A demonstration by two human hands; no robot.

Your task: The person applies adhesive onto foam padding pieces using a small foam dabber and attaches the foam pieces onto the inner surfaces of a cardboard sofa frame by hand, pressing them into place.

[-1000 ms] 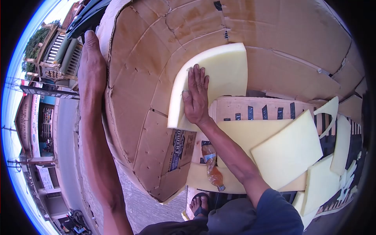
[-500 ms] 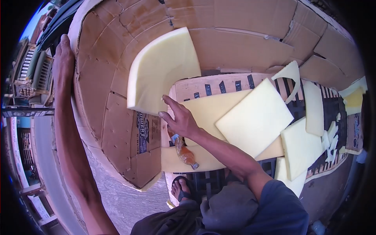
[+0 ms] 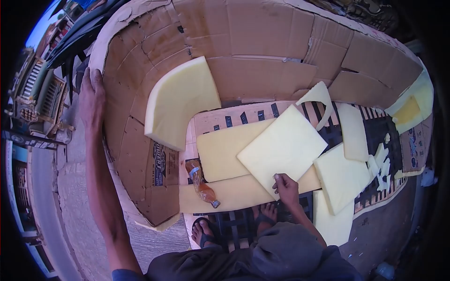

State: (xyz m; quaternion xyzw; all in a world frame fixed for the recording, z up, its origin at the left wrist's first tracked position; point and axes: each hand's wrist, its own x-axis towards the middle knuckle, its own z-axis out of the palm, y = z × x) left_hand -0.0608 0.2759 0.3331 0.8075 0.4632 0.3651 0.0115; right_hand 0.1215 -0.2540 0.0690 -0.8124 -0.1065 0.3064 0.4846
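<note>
My left hand (image 3: 93, 100) lies along the outer left edge of the curved cardboard-lined frame (image 3: 129, 140), fingers stretched out. Over the lower corner of a square pale-yellow foam sheet (image 3: 283, 150), my right hand (image 3: 287, 189) has its fingers curled together; whether anything is pinched in them cannot be made out. A thick curved foam piece (image 3: 180, 105) leans against the cardboard at the left. Beneath the square sheet is a flat foam panel (image 3: 227, 150). A plastic bottle with orange-brown contents (image 3: 201, 185) lies on the seat's front strip.
To the right are more foam pieces (image 3: 342, 175), a curved offcut (image 3: 321, 100) and narrow scraps (image 3: 382, 166). Black webbing (image 3: 239, 222) spans the wooden base, and my sandalled feet (image 3: 204, 232) are by it. A road (image 3: 49, 206) and a parked vehicle (image 3: 40, 89) show at left.
My right hand has left the curved foam piece and come back toward my body, to the square sheet's lower corner, fingers now curled. The view has shifted; my left hand stays on the frame's edge.
</note>
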